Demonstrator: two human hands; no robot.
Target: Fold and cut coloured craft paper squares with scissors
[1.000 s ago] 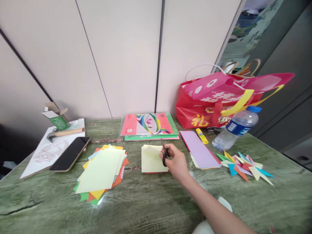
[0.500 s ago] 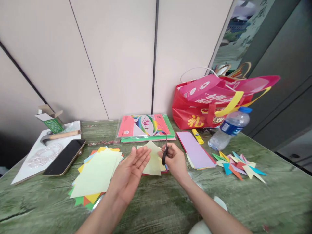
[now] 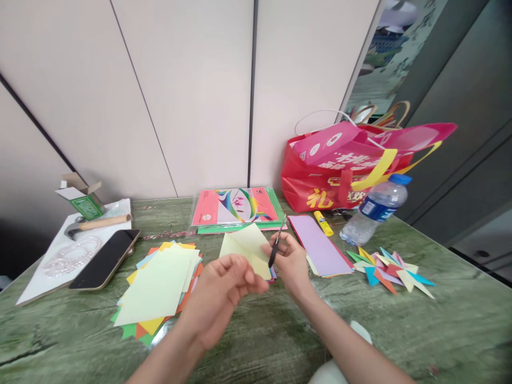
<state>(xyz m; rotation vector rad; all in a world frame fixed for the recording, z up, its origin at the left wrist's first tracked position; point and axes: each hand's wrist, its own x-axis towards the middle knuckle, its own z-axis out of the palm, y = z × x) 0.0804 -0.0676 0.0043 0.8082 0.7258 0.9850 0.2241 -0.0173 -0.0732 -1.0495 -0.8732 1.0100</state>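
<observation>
My right hand [image 3: 290, 261] is closed around black-handled scissors [image 3: 276, 245], their blades pointing up and away. Its fingers also pinch the right edge of a pale yellow sheet of paper [image 3: 244, 242], which has a crease across it. My left hand [image 3: 222, 298] is just in front of the sheet's lower left part, fingers loosely bent and nothing visible in them. Whether its fingertips touch the sheet I cannot tell. Beneath the sheet, edges of more coloured paper [image 3: 273, 274] show. To the left lies a fanned stack of coloured paper squares [image 3: 154, 288].
Left are a phone [image 3: 106, 260], a hammer [image 3: 102, 222] and a small green box [image 3: 86, 205]. Packaged paper [image 3: 208, 208] lies behind. Rightward are purple paper strips [image 3: 322, 248], a glue stick [image 3: 323, 223], a water bottle [image 3: 376, 210], folded paper pieces [image 3: 394, 272] and a red bag [image 3: 298, 184].
My left hand has turned from palm up with straight fingers to bent fingers, moving right and lower. The sheet has shifted and its crease shows more. The scissors lean further right.
</observation>
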